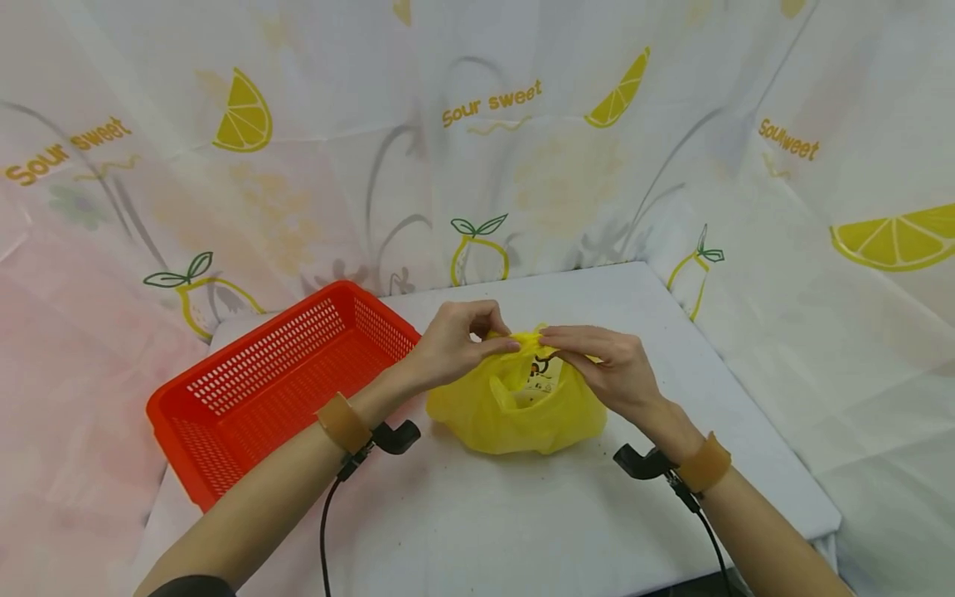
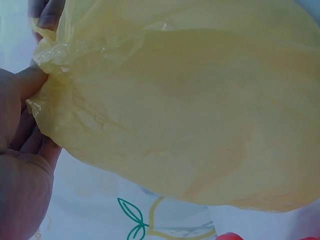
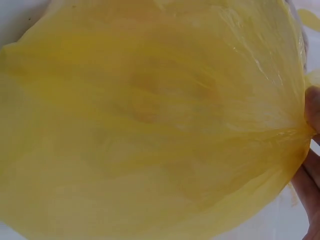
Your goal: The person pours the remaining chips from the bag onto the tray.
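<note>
A yellow plastic bag (image 1: 515,423) sits on the white table, its top gathered between my two hands. Through an opening in its front a pale item with dark print (image 1: 543,375) shows; its kind I cannot tell. My left hand (image 1: 461,344) pinches the gathered plastic from the left, thumb and fingers close to the top. From the right, my right hand (image 1: 608,365) pinches the same gathered part. In the left wrist view the bag (image 2: 175,110) fills most of the picture, bunched at the fingers. The right wrist view shows the bag (image 3: 150,125) drawn in folds toward my fingers.
A red perforated plastic basket (image 1: 246,439) stands at the left of the table, beside my left forearm. White table surface (image 1: 477,531) extends in front of the bag and to its right. A lemon-printed curtain (image 1: 336,166) hangs behind and along the sides.
</note>
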A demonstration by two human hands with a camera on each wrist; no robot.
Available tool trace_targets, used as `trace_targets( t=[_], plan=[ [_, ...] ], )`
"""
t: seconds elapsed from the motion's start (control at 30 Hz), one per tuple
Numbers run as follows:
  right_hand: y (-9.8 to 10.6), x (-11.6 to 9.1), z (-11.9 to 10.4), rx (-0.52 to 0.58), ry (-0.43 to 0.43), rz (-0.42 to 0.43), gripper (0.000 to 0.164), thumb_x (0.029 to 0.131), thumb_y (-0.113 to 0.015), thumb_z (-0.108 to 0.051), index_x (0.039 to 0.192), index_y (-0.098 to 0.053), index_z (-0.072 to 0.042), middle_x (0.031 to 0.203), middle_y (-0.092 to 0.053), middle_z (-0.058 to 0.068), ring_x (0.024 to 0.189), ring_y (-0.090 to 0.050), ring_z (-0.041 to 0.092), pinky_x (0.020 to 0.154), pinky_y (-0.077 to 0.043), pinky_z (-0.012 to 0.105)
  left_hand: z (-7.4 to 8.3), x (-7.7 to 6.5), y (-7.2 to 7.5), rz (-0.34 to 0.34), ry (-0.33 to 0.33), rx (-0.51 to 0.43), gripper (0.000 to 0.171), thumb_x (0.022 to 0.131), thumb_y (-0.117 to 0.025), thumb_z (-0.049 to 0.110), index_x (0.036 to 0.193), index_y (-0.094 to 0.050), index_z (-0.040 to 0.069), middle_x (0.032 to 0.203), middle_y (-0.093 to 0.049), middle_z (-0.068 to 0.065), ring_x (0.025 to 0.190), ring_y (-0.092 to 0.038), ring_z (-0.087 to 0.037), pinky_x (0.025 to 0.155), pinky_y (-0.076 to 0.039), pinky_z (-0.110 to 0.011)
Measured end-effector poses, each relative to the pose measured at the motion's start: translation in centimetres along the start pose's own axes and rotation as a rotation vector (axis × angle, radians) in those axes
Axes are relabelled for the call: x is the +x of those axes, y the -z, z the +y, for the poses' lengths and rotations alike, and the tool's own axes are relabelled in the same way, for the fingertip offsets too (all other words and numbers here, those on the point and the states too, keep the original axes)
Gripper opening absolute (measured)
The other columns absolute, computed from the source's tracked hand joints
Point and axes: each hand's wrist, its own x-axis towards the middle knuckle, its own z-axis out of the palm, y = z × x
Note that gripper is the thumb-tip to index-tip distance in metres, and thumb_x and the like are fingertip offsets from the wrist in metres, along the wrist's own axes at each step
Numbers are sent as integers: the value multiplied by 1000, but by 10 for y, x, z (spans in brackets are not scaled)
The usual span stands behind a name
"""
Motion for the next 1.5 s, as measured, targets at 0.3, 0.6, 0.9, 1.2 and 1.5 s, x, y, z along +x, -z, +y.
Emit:
trace_targets(
  t=[0.3, 0.6, 0.9, 1.2, 1.5],
  plan=[
    [2, 10, -21, 111, -34, 50, 33, 73, -66, 23, 100, -72, 5, 101, -69, 22, 98, -66, 38, 86, -51, 28, -1, -4, 6, 46, 49, -34, 13, 78, -78, 27, 75, -67, 21, 74, -67, 11, 65, -63, -9, 60, -55, -27],
    [3, 6, -27, 165, -72, 88, 34, 74, -64, 25, 102, -71, 6, 101, -68, 25, 99, -66, 34, 87, -51, 27, -4, -6, 8, 80, 121, -83, 6, 78, -78, 27, 78, -73, 24, 74, -69, 9, 64, -62, -14, 58, -54, -28],
    [4, 3, -24, 159, 24, 55, 38, 68, -65, 28, 100, -71, 7, 100, -69, 25, 96, -67, 35, 86, -52, 28, -4, -5, 13, 24, 211, -60, 8, 82, -76, 30, 80, -70, 24, 76, -69, 8, 65, -63, -13, 59, -53, -28],
    [0, -7, -1, 78, 70, 42, 39, 67, -70, 23, 99, -74, 0, 102, -71, 18, 96, -68, 30, 86, -52, 26, 1, -3, 14, -24, 184, -97, 9, 84, -73, 22, 84, -66, 16, 85, -70, 5, 74, -67, -12, 67, -56, -27],
    [1, -6, -2, -16, 75, -12, 38, 72, -73, 14, 103, -74, -6, 107, -71, 10, 100, -68, 26, 88, -50, 25, 5, 4, 20, -31, 126, -126, 16, 80, -78, 21, 95, -72, 19, 92, -70, 7, 78, -66, -12, 74, -56, -28]
  ],
)
